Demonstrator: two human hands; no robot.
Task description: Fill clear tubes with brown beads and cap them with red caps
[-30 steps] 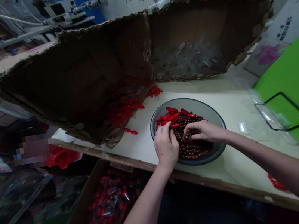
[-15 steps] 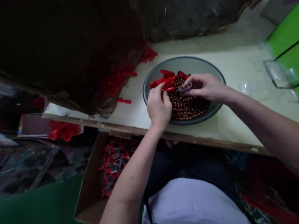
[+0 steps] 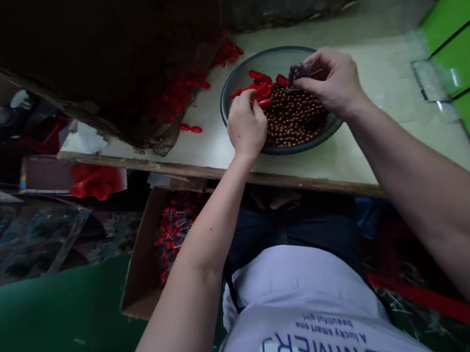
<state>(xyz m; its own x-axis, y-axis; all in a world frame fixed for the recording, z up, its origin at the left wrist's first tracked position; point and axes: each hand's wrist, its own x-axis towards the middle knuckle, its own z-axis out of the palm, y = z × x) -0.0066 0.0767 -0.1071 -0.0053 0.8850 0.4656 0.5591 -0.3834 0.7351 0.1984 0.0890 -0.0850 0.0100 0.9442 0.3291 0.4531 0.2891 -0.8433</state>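
Observation:
A grey bowl (image 3: 224,85) on the table holds many small brown balls (image 3: 292,116) and a cluster of red plastic caps (image 3: 261,76) at its far left. My right hand (image 3: 338,79) is above the bowl's right side, pinching a small clear plastic container (image 3: 301,72). Brown balls show through its wall, and it is tilted. Over the bowl's left rim, my left hand (image 3: 247,123) has its fingers curled together at the red caps. A red cap appears to be at its thumb and fingertips, partly hidden.
More red caps (image 3: 180,96) spill from a dark torn carton at the left back. Below the table edge, a cardboard box (image 3: 137,275) contains many red-capped clear containers (image 3: 176,227). A green panel with a black wire frame (image 3: 464,89) stands at right.
My right hand has risen and moved right relative to the bowl; its container, which looked nearly clear, now shows brown balls inside. My left hand stays by the red caps. The camera view has shifted.

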